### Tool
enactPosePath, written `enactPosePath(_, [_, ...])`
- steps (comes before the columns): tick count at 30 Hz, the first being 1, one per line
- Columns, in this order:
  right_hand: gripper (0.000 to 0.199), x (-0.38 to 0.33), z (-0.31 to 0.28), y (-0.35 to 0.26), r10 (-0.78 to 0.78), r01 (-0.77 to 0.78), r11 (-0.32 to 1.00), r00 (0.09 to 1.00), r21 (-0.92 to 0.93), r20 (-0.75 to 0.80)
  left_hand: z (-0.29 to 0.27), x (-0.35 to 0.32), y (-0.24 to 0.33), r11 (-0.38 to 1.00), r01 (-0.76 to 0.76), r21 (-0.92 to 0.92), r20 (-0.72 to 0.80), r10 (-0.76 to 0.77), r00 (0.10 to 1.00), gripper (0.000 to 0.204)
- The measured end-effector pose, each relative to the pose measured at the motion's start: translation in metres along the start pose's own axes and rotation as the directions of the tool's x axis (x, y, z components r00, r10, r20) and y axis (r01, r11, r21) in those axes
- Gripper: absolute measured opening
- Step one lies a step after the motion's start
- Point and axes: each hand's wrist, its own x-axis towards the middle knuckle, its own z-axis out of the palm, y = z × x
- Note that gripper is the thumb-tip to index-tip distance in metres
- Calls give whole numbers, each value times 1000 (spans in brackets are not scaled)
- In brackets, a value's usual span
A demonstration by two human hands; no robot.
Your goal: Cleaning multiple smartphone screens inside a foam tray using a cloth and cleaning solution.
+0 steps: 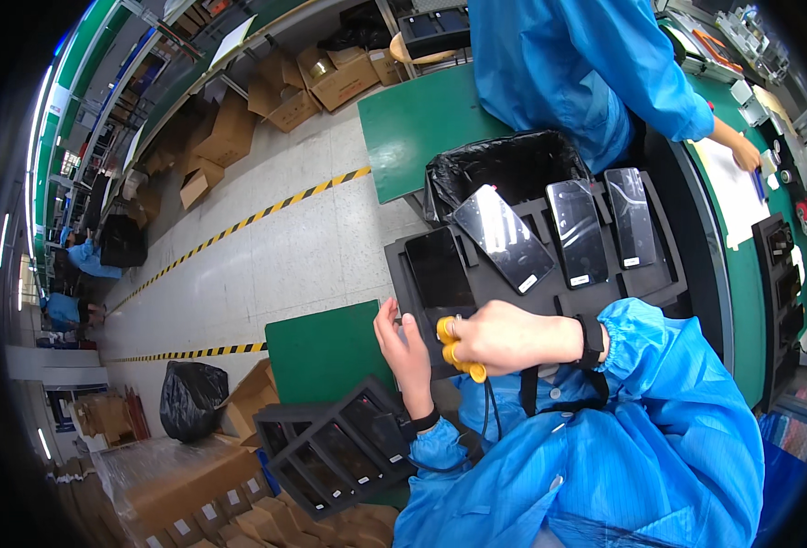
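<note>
My left hand (pixel 405 354) is raised beside the near left corner of a black foam tray (pixel 536 297); its fingers are apart and nothing shows in them. Close to its right is my right hand (pixel 504 338), fingers curled and wearing yellow finger cots (pixel 453 340). Whatever those fingers may hold is hidden. A dark phone (pixel 440 268) lies in the tray just beyond both hands. Farther right, a shiny phone (pixel 504 239) lies askew across its slot, and two more phones, one in the middle (pixel 574 233) and one at the right (pixel 631 217), rest on the foam.
At lower left, stacked black trays (pixel 330 452) hold several phones over a green surface (pixel 326 347). A black-lined bin (pixel 440 187) stands behind my tray. Another person in a blue smock (pixel 549 64) reaches over the green workbench (pixel 746 274) at right. Cardboard boxes (pixel 284 100) line the far side.
</note>
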Motion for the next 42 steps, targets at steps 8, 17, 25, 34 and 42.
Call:
enactPosePath(8, [22,-53,-52,-20,-203,208,957,978,203,-42,14,4,31,827,-227,515,19,254,967,54])
enactPosePath(17, [16,-133,-87,-8,28,8,985,978,174,-207,78,5,68,359,-42,932,18,70,997,100])
enactPosePath(25, [15,-169,-88,11,73,-18,982,954,189,-291,82,11,69,286,-52,957,-1,184,983,100])
enactPosePath(34, [14,-184,-95,25,74,2,975,940,223,-332,178,-1,123,461,16,887,39,-109,993,105])
enactPosePath(42, [15,-186,-116,36,49,31,974,937,223,-345,184,9,111,355,25,935,-24,-5,1000,102])
